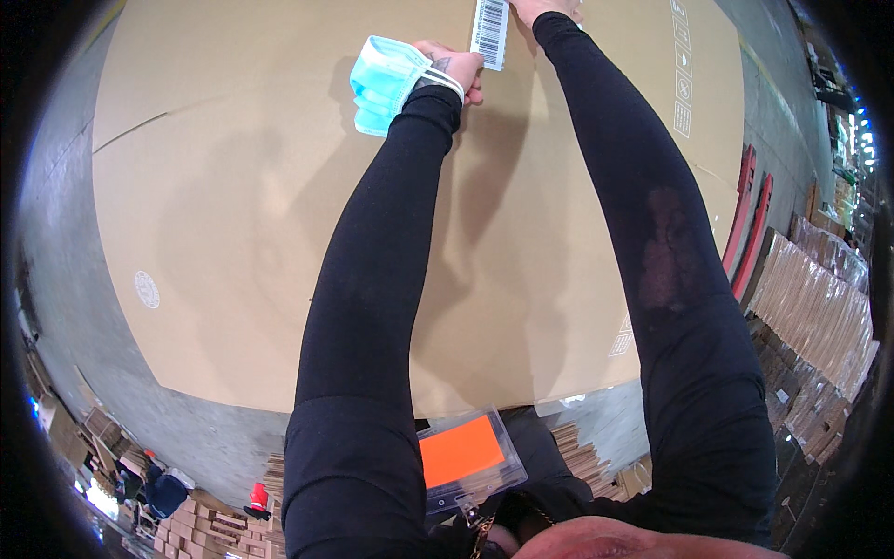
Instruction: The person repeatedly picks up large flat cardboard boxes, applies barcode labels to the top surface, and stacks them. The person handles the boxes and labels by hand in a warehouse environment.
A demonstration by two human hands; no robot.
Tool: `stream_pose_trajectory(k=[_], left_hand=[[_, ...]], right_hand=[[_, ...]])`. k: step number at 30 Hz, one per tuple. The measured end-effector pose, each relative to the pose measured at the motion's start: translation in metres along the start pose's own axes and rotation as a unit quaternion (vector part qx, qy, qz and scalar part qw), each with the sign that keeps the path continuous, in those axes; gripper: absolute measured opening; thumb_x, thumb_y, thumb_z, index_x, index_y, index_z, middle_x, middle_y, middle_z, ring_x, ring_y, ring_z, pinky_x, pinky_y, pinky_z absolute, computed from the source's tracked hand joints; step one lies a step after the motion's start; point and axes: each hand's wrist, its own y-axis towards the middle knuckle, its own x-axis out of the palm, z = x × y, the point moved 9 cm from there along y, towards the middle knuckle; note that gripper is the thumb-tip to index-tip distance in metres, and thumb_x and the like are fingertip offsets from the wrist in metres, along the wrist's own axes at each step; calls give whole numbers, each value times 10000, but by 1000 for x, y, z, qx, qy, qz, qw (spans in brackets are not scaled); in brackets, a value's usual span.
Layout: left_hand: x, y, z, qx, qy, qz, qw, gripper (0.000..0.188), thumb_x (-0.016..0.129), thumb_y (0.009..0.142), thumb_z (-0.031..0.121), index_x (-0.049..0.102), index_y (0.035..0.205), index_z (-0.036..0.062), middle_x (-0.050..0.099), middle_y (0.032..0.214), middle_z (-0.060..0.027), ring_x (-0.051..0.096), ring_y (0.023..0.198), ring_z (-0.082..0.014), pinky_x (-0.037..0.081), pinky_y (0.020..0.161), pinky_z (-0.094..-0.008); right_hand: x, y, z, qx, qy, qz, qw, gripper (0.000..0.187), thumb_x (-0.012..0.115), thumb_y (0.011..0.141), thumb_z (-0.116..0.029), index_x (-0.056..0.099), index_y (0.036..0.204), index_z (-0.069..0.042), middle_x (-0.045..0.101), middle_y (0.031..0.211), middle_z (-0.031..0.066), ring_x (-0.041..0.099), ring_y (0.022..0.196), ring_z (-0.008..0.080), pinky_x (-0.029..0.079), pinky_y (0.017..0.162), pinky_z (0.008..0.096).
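Note:
A large brown cardboard box [279, 186] fills most of the view in front of me. Both my arms, in black sleeves, reach up to its top edge. My left hand [456, 70] pinches the lower left side of a white barcode label [490, 33] that lies against the cardboard. A light blue face mask [384, 82] hangs around my left wrist. My right hand [549, 9] is at the top edge of the picture, just right of the label, mostly cut off; whether it touches the label I cannot tell.
Stacks of flat cardboard [819, 298] stand at the right beside red metal bars [750, 224]. Grey concrete floor [65, 242] shows at the left. Small boxes [200, 526] pile up at the lower left. A clear badge holder with an orange card [461, 452] hangs at my chest.

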Motion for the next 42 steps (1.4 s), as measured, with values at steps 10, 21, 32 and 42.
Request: stream_pose_trajectory(k=[10, 21, 32, 42], left_hand=[[-5, 8, -7, -3, 2, -16, 1000, 174, 698, 820, 182, 656, 792, 15, 634, 631, -57, 634, 469, -136, 481, 392, -232], [-1, -12, 5, 33, 87, -47, 994, 197, 686, 790, 223, 641, 768, 33, 604, 598, -38, 621, 455, -127, 475, 395, -223], [-103, -73, -28, 349, 44, 337, 873, 206, 630, 890, 195, 646, 865, -9, 636, 745, -88, 645, 718, -201, 517, 666, -317], [-99, -116, -66, 214, 514, 361, 748, 855, 348, 970, 559, 158, 1498, -86, 142, 1576, -266, 92, 1483, -388, 111, 1155, -598]], right_hand=[[4, 15, -3, -28, -19, -83, 996, 811, 782, 659, -602, 622, 1236, -53, 584, 1296, 217, 585, 1165, 332, 470, 986, 422], [0, 21, 15, -30, -36, -33, 998, 1184, 769, 586, -729, 387, 1437, 0, 425, 1458, 220, 393, 1371, 312, 354, 1117, 359], [45, -71, -66, -287, -102, -124, 944, 916, 346, 932, -641, 90, 1536, -2, 127, 1607, 183, 101, 1497, 289, 94, 1170, 589], [14, -258, -1, -410, -55, -124, 902, 952, 403, 866, -716, 231, 1523, -49, 210, 1595, 134, 175, 1485, 258, 48, 1170, 589]])
